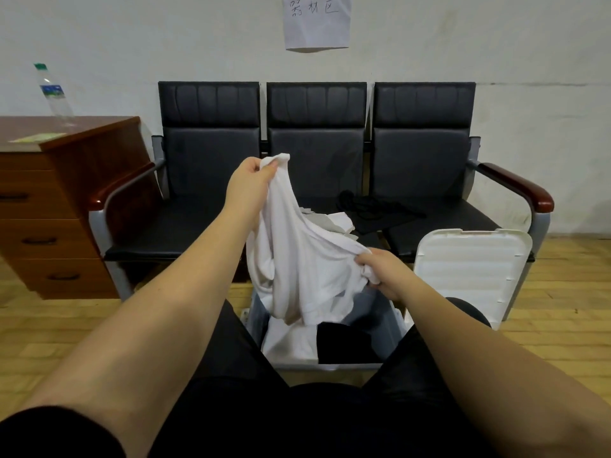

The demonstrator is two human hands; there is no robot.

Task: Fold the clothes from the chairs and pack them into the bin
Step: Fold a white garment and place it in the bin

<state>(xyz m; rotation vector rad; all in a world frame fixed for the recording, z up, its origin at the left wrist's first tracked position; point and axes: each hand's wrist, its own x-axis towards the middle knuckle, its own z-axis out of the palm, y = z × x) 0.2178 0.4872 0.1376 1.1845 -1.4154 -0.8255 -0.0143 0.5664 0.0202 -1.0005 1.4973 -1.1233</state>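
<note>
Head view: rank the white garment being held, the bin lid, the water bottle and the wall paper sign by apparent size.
1. White garment
2. Bin lid, close to the garment, so unsure
3. Paper sign
4. Water bottle, though it stands farther away

A three-seat row of black padded chairs (317,180) stands against the wall on a wooden plank floor (49,328). On the middle seat lie folded pale garments (335,223), grey and white, partly hidden from view. Just beside them, across the middle and right seats, lies a crumpled black garment (373,209). A translucent bin (330,366) stands on the floor in front of the chairs; its white lid (469,269) stands on edge, leaning against the right seat. A brown wooden drawer cabinet (66,206) stands on the floor at the left, carrying a clear plastic bottle (54,94) and a yellow-green sheet (38,137).
</note>
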